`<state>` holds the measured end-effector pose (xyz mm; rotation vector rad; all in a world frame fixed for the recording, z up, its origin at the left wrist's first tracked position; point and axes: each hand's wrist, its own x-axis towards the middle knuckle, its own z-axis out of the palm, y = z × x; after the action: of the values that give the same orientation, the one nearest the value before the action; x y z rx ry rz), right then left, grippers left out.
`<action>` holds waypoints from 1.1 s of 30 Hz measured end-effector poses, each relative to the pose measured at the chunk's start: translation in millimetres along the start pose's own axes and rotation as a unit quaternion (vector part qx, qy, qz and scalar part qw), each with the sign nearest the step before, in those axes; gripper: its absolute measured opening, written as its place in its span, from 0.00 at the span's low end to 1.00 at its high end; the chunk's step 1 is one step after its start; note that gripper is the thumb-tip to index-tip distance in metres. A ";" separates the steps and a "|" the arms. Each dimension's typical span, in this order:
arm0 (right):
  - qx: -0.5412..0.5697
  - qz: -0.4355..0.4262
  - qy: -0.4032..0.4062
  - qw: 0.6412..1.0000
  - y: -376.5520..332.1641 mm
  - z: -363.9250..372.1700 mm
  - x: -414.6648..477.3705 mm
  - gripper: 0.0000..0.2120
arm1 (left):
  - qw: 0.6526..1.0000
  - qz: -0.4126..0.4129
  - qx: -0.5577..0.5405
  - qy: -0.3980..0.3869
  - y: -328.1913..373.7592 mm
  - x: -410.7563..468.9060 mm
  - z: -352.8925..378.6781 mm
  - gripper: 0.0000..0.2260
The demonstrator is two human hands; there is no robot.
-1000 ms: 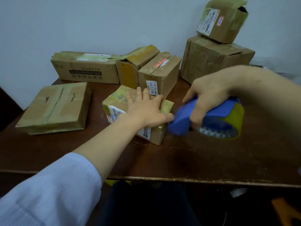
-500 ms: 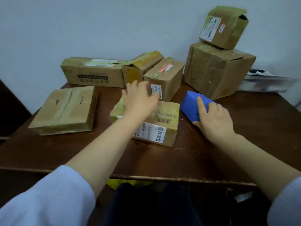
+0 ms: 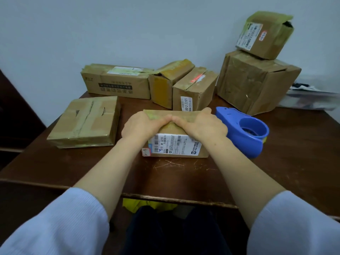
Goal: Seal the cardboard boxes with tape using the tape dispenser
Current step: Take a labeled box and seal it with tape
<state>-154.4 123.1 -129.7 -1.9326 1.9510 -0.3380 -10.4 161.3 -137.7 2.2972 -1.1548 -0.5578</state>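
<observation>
Right hand point(image 3: 204, 126) now atop box point(image 3: 174, 145), flattish

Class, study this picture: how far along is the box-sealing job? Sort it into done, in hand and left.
Done: the flat box on the left looks taped over. In hand: both the left hand and right hand press on the labelled box; the tape dispenser lies unheld beside it. Left: taping this box, plus the gaping top box on the stack.
</observation>
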 end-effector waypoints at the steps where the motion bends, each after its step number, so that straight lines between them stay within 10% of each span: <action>1: 0.002 0.004 0.010 1.000 -0.2 2.7 0.7 0.50 | 1.000 -0.003 0.008 0.011 1.1 -0.7 0.6 0.36; 12: 0.030 -0.021 0.092 0.995 22.9 0.4 7.4 0.15 | 0.997 -0.022 -0.021 0.073 -10.8 10.3 -0.4 0.20; 18: -0.024 0.021 0.005 0.999 0.8 2.1 0.3 0.51 | 0.997 0.000 0.074 0.023 3.9 3.2 3.0 0.38; 26: 0.047 -0.022 0.055 0.997 25.0 -6.0 3.4 0.18 | 0.997 -0.018 -0.026 0.064 -10.8 13.5 2.2 0.24; 30: 0.132 -0.007 -0.039 0.990 20.4 -8.1 -5.5 0.35 | 0.984 -0.007 -0.180 -0.010 -15.0 -2.7 4.0 0.30; 33: 0.060 -0.026 -0.019 0.998 18.0 0.9 -6.8 0.40 | 0.995 0.036 -0.091 0.036 -22.7 -6.0 11.7 0.24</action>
<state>-170.4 130.4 -137.5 -1.9005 1.8157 -0.4197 -6.3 174.8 -159.8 2.0952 -1.1015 -0.5264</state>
